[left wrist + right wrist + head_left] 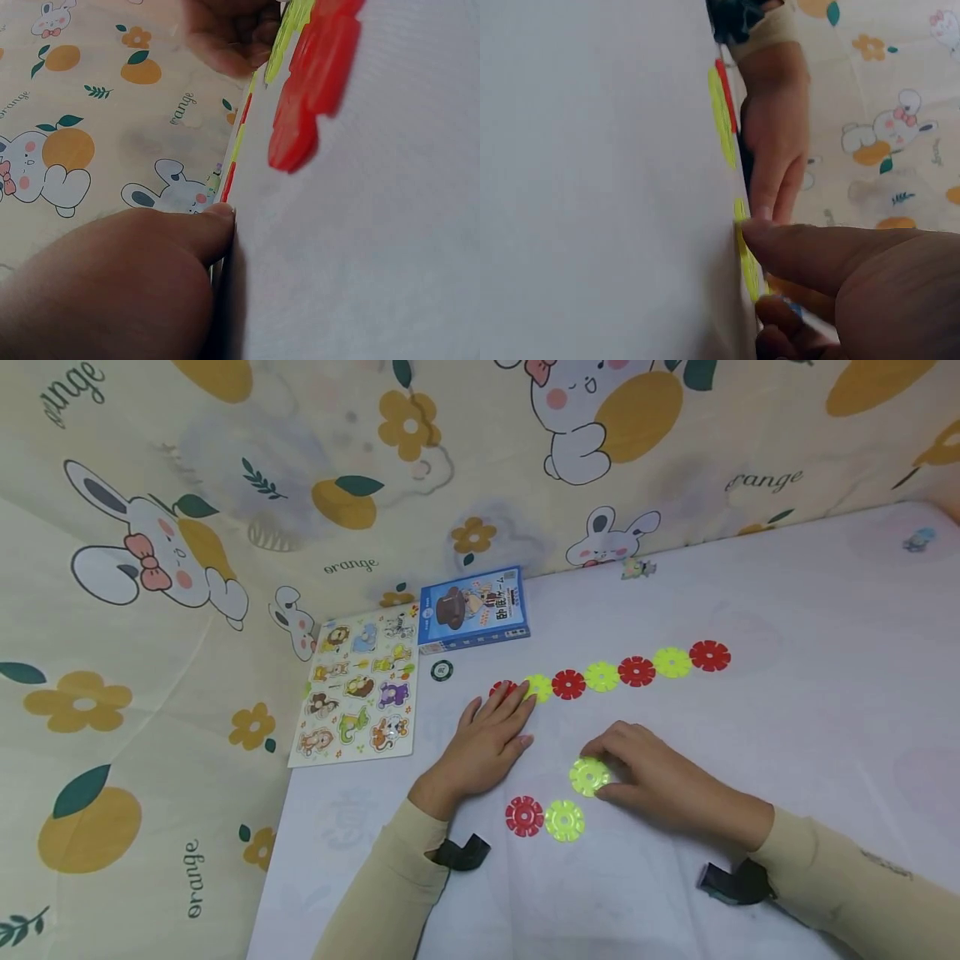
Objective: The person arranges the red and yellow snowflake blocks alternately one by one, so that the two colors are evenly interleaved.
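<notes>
My right hand (660, 781) pinches a yellow-green notched plastic disc (587, 775) between thumb and fingers, low over the table. In the right wrist view the thumb lies against that disc (746, 259). My left hand (483, 747) rests palm down with fingers extended, fingertips over the red disc (501, 688) at the left end of a row and beside a yellow-green one (538, 687). The row runs rightward in alternating colours to a red disc (709, 656). Nearer me lie a red disc (524, 816) and a yellow-green disc (564, 821), side by side.
Left of the row lies a board of animal stickers (356, 689), with a blue box (474, 610) at its upper right and a small dark round chip (442, 670) below the box. A patterned cloth (172, 693) hangs behind the white table (810, 735).
</notes>
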Tool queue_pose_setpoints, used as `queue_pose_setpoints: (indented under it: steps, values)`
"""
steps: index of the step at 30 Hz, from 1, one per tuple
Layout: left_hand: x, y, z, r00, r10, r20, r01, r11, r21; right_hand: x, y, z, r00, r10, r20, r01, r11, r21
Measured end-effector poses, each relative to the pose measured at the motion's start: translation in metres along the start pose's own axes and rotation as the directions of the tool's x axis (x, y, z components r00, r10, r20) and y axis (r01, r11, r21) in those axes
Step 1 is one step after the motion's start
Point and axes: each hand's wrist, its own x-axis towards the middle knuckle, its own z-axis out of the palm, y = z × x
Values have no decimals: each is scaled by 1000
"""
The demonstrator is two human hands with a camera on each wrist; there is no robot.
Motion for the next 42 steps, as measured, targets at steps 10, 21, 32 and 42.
queue_pose_setpoints:
  steps: [10, 21, 32, 42]
  values:
    - [0, -2, 2, 1000, -7, 6, 7, 1000, 3, -4, 15, -24, 988, 149, 44, -155, 959, 239]
    - [1, -2, 3, 1000, 9, -2, -9, 1000, 15, -26, 98, -90, 838, 507, -201, -382, 810, 445]
    - [0, -1, -1, 1000, 5, 2, -5, 1000, 7, -32, 128, -112, 732, 557, -393, -548, 824, 147]
    - [0, -2, 1, 1000, 5, 8, -5, 1000, 13, -30, 116, -100, 910, 323, -262, -392, 875, -283]
